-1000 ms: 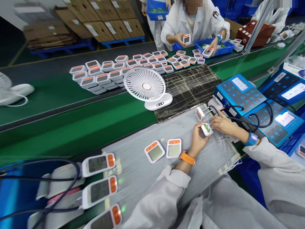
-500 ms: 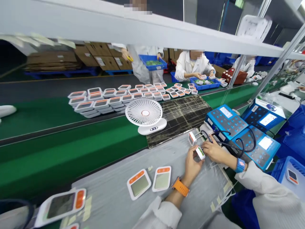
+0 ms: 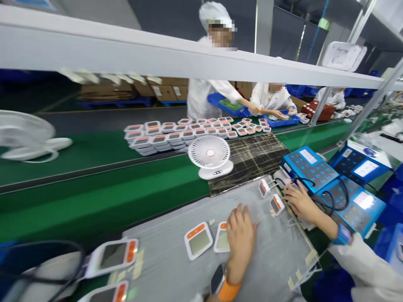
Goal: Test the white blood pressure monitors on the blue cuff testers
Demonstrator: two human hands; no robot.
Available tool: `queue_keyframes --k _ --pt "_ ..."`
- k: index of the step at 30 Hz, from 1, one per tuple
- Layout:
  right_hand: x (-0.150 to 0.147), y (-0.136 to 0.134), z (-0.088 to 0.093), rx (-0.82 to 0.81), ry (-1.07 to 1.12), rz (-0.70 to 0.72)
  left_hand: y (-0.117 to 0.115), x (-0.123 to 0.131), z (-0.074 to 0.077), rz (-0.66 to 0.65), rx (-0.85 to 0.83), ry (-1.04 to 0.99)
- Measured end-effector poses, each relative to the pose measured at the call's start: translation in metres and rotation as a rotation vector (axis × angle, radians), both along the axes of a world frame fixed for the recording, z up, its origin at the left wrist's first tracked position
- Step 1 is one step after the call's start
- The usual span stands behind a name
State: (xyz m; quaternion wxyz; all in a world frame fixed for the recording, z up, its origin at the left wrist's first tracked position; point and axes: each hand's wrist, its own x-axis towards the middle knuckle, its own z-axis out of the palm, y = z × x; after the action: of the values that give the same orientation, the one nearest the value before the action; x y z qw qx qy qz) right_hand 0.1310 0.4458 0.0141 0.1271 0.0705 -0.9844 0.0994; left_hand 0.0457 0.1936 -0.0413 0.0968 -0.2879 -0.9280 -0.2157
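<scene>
My left hand (image 3: 242, 241), slightly blurred, has its fingers stretched out and partly covers a white display unit (image 3: 222, 239) with an orange strip, lying on the grey mat. Whether it touches the unit I cannot tell. A similar display unit (image 3: 198, 240) lies just left of it. My right hand (image 3: 299, 203) has its fingers spread beside the cables at the blue tester (image 3: 310, 167). Near its fingertips another display unit (image 3: 277, 204) stands tilted at the mat's right edge. Behind that is one more small display unit (image 3: 264, 188), joined to thin leads.
A white fan (image 3: 210, 153) stands behind the grey mat (image 3: 176, 277). Stacked display units (image 3: 166, 136) line the green conveyor (image 3: 78, 174). Two larger-looking units (image 3: 115, 255) lie front left. Across the conveyor, co-workers handle blue trays (image 3: 280, 122). A white shelf beam (image 3: 141, 52) crosses overhead.
My left hand has let go of the small display unit, which now stands at the mat's right edge, and has moved left over a lying unit. The view has turned left.
</scene>
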Motion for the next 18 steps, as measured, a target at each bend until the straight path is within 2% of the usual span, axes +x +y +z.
queue_keyframes --k 1,3,5,7,9,12,16,18 --pt "0.005 -0.009 -0.001 -0.026 0.078 -0.028 -0.015 -0.001 0.003 0.102 -0.121 0.012" --pt "0.011 -0.033 -0.008 -0.134 0.182 -0.050 -0.036 -0.003 0.005 0.208 -0.289 -0.016" --pt "0.007 -0.063 -0.022 -0.286 0.182 -0.024 -0.045 -0.007 0.003 0.242 -0.337 -0.053" --pt "-0.006 -0.093 -0.039 -0.444 0.106 -0.003 -0.048 -0.010 -0.001 0.283 -0.306 -0.076" --pt "-0.021 -0.117 -0.052 -0.604 -0.008 -0.038 -0.052 -0.009 -0.004 0.288 -0.249 -0.117" --pt "-0.035 -0.136 -0.061 -0.888 -0.232 -0.129 -0.060 -0.001 -0.003 0.191 -0.085 -0.213" --pt "-0.038 -0.138 -0.060 -1.338 -0.458 -0.120 -0.060 0.009 0.001 0.041 0.288 -0.275" --pt "-0.036 -0.133 -0.057 -1.395 -0.485 -0.109 -0.053 0.014 0.003 -0.015 0.419 -0.276"
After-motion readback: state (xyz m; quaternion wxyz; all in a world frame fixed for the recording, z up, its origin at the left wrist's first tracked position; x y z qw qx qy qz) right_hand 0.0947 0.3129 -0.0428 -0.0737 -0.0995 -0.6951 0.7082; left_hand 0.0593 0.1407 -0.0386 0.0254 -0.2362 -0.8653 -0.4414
